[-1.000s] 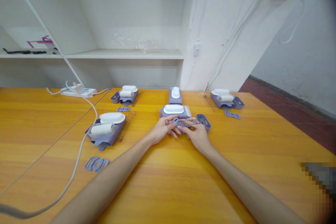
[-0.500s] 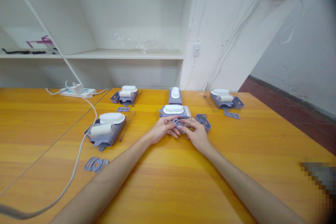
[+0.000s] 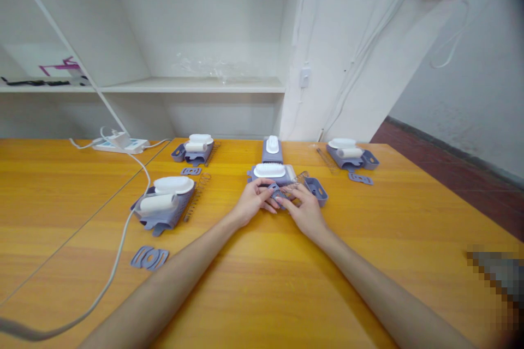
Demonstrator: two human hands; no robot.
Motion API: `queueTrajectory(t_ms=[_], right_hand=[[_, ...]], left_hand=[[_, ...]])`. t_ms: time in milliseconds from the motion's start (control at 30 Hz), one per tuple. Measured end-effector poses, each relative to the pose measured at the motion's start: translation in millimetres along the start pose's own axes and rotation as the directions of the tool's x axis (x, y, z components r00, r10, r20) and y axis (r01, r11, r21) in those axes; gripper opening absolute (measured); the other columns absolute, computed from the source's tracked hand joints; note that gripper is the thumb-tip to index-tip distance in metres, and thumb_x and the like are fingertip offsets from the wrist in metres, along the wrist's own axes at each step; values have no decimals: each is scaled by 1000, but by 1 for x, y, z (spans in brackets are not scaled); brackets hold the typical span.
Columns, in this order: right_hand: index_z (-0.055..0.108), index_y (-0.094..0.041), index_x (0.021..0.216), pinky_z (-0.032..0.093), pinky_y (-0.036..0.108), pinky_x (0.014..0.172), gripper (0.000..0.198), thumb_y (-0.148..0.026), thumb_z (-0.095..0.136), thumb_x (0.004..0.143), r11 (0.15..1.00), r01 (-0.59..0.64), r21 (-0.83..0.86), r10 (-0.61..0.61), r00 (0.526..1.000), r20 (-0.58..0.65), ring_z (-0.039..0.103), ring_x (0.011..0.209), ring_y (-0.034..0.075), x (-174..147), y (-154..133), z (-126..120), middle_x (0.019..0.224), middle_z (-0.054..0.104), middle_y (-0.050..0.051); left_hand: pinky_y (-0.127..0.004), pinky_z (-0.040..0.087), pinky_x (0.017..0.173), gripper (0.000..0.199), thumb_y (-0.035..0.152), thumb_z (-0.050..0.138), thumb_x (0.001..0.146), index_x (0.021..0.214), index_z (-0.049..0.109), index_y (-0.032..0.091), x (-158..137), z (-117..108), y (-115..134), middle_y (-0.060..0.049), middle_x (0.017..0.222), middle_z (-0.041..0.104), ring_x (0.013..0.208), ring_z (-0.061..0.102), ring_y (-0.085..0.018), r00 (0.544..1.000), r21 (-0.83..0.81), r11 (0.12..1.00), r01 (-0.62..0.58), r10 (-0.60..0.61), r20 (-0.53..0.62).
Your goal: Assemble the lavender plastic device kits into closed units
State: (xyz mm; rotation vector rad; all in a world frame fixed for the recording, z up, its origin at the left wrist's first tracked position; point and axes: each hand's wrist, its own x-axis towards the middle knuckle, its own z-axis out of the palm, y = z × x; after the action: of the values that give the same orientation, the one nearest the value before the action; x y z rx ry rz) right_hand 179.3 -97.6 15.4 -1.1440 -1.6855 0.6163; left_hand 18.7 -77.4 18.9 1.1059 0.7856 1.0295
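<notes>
Between both hands is a small grey-purple plastic plate with cut-outs (image 3: 275, 191). My left hand (image 3: 252, 200) pinches its left side with the thumb and fingers. My right hand (image 3: 306, 208) has its thumb against the plate's right side. A coiled metal spring (image 3: 302, 176) rises from behind my right fingers; whether they grip it is hidden. Just right of that hand lies a grey-purple plastic cup with holes (image 3: 317, 191). Directly beyond my hands, a grey-purple housing (image 3: 250, 176) carries a white bristled oval piece (image 3: 269, 170).
Similar part sets lie around: a housing with a white roller (image 3: 159, 203) at left, a loose plate (image 3: 149, 257) nearer me, another housing (image 3: 347, 161) at back right. A white cable (image 3: 123, 251) crosses the table's left side. A power strip (image 3: 123, 144) sits at back left.
The plate has tilted slightly between my fingers, and more of the spring now shows above my right hand. My hands stay in almost the same place.
</notes>
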Motion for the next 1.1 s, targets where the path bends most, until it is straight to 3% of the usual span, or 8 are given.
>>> queueTrajectory(t_ms=[400,700,900,1100], right_hand=[[71,-23,91,50,34,79,20,-36,62,78,1000,-13,4,13,1000,-23,60,91,21,-1,5,0,96,64,6],[72,-22,87,53,32,63,23,-39,63,76,985,-91,145,95,995,-20,63,84,22,-2,10,3,93,67,6],[74,-20,77,53,28,48,23,-42,66,71,968,-164,193,168,986,-8,63,82,24,0,14,4,95,68,8],[74,-23,89,52,26,44,26,-40,66,72,963,-192,190,193,981,15,62,75,20,0,8,2,101,66,7]], left_hand=[[-28,55,58,62,32,75,65,118,51,9,0,-3,1,-8,74,68,61,67,-17,999,-48,998,37,-35,41],[-28,55,65,58,34,72,70,120,54,12,1,-10,-1,-10,81,70,66,67,-17,986,-53,997,51,-42,160],[-28,55,66,57,30,74,69,120,55,14,1,-12,0,-9,79,70,67,68,-16,982,-75,995,71,-56,180],[-28,55,66,53,26,73,70,119,56,14,2,-12,-1,-8,79,70,66,67,-15,982,-83,994,76,-60,177]])
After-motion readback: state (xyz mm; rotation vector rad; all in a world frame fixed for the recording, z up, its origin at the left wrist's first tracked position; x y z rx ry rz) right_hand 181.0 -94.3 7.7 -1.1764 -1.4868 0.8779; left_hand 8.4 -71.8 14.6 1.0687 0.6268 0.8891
